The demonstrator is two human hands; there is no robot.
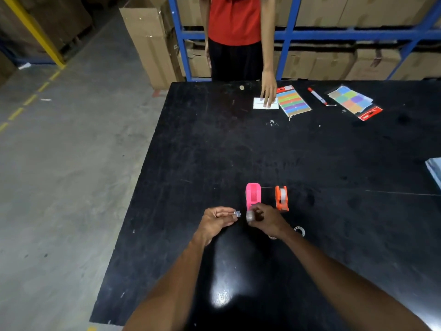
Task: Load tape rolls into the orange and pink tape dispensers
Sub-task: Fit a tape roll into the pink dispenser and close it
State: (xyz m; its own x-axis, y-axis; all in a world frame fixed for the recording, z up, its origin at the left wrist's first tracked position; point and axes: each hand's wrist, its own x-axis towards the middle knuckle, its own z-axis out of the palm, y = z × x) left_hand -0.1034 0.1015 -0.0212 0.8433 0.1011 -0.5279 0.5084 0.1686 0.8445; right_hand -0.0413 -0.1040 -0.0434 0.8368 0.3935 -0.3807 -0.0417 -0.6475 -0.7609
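The pink tape dispenser (253, 193) stands on the black table (310, 163) with its well empty. To its right the orange tape dispenser (281, 198) holds a clear tape roll. My left hand (216, 222) pinches a small clear spindle core (237, 213) at its fingertips. My right hand (267, 219) grips a small tape roll (249, 216), just in front of the pink dispenser. The core and the roll are a little apart. A clear ring (300, 231) lies on the table by my right wrist.
Across the table stands a person in a red top, one hand (268, 90) on a white card (259, 103). Beside it lie coloured sticky-note packs (294, 103) (353, 101) and a red marker (317, 96). Blue paper (435, 170) pokes in at the right edge. The table's left edge (133, 211) drops to concrete floor.
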